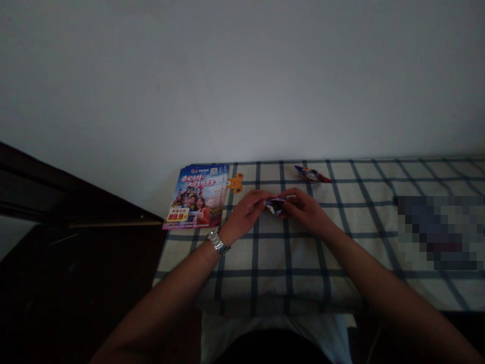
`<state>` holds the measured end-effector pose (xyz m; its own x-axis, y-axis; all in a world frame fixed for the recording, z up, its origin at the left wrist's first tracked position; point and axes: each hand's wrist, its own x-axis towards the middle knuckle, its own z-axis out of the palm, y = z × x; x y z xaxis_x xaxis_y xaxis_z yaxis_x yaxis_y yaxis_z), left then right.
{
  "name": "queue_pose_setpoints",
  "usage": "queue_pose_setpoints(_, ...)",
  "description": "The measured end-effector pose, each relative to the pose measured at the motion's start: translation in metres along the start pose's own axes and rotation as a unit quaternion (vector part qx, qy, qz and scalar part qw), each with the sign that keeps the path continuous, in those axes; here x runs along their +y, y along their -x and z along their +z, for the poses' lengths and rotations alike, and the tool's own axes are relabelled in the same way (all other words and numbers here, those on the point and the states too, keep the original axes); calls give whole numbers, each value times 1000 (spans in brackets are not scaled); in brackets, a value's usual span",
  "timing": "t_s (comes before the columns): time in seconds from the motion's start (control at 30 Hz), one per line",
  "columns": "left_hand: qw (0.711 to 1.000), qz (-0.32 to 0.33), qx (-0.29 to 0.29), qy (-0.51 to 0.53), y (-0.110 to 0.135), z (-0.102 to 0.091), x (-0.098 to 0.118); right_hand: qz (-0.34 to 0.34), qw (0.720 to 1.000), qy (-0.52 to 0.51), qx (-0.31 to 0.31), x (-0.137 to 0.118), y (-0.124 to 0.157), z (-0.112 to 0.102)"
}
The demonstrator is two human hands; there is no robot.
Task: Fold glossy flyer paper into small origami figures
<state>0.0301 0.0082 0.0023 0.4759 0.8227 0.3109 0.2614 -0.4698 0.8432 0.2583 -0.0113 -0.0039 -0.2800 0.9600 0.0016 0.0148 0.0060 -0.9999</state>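
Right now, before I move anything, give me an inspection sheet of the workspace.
surface: checked cloth, white with dark blue lines.
job's things: small folded glossy paper, pinched between both hands; boat-shaped paper fold, lying beyond them, untouched.
clutter: stack of printed leaflets and orange cutout, left of the hands; blurred patch at right, unreadable.
hands: left hand, with metal wristwatch, and right hand, both on the paper.
cables: nothing seen.
surroundings: white wall behind; dark wooden furniture at left.
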Motion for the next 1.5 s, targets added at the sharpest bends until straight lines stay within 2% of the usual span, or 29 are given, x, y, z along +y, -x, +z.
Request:
queue_pose_setpoints(0.2,996,-59,-37,49,2,0,1,-5,1000,-31,-2,4,-1,0)
queue_pose_setpoints(0.5,998,-36,-5,52,1,-1,7,-8,998,-59,-1,-2,1,4)
queue_pose_setpoints(0.73,998,-63,-4,22,0,2,6,-20,999,-27,-12,2,1,7)
queue_pose_setpoints(1.0,996,-75,0,52,2,5,3,-37,999,-5,-3,6,2,7)
queue_pose_setpoints(1.17,996,-75,11,57,2,6,5,-11,1000,-17,19,6,0,8)
queue_pose_setpoints(1.37,997,-60,18,38,2,7,7,38,998,52,-15,3,3,7)
queue_pose_setpoints(1.5,997,-64,18,36,3,9,7,48,997,51,-22,1,4,7)
